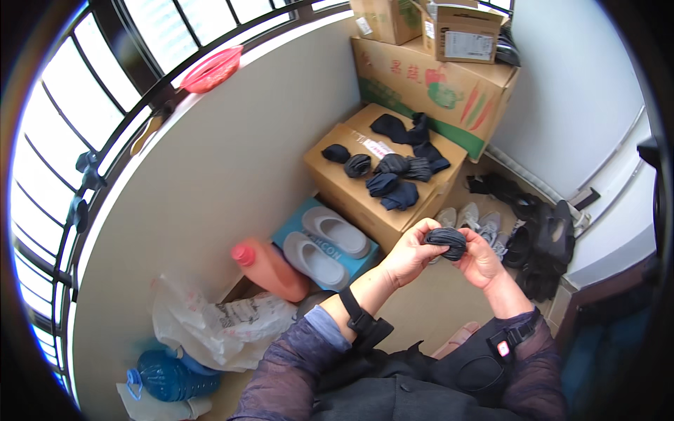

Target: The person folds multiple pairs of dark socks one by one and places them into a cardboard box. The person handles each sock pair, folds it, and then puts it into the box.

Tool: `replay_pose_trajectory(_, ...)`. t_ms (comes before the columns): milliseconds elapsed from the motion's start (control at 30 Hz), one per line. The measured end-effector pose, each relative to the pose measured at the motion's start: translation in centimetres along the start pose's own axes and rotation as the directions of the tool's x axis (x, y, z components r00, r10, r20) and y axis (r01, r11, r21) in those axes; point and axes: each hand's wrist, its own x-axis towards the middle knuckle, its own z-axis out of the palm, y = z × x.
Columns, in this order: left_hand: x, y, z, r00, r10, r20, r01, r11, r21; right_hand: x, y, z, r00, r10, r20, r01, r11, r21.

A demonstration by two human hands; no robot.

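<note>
Between my two hands is a dark grey ribbed sock bundle (446,243), rolled into a ball. My left hand (413,250) grips its left side, thumb across the front. My right hand (480,258) pinches its right edge. Beyond them, a cardboard box (337,184) carries several more socks. A small black balled sock (336,153), a grey rolled sock (358,166) and another grey ribbed bundle (403,166) lie in a row. Navy socks (392,191) sit nearer its front edge, and loose black socks (403,130) spread at the back.
A large printed carton (437,84) with smaller boxes (466,34) on top stands behind. White slippers (337,231) rest on a blue shoebox (284,231), beside a pink jug (271,271). Sneakers (468,217) and black shoes (553,237) line the right. A plastic bag (210,321) and blue-liquid bottle (174,376) lie left.
</note>
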Motion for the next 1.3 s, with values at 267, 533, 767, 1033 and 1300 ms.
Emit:
replay_pose_trajectory(267, 3.7, -1.2, 0.1, 0.994, -0.025, -0.109, 0.027, 0.999, 0.02, 0.3, -0.8, -0.7, 0.987, -0.127, -0.094, 0.117, 0.988, -0.1)
replay_pose_trajectory(533, 5.5, -0.6, -1.3, 0.921, 0.068, -0.384, 0.074, 0.937, 0.343, 4.2, -0.1, -0.6, 0.982, -0.173, -0.071, 0.121, 0.877, -0.466)
replay_pose_trajectory(767, 6.2, 0.4, -1.9, 0.856, 0.171, -0.487, -0.038, 0.962, 0.271, 7.9, -0.7, 0.7, 0.976, -0.2, -0.082, 0.137, 0.865, -0.482)
replay_pose_trajectory(1033, 6.5, 2.8, -3.8, 0.651, 0.449, -0.612, -0.228, 0.885, 0.406, 23.2, -4.8, 6.4, 0.665, -0.592, 0.455, 0.407, -0.224, -0.886)
replay_pose_trajectory(1300, 6.2, 3.3, -4.1, 0.703, 0.386, -0.598, -0.214, 0.916, 0.34, 31.4, -5.7, 5.1, 0.94, -0.207, 0.27, 0.164, -0.422, -0.892)
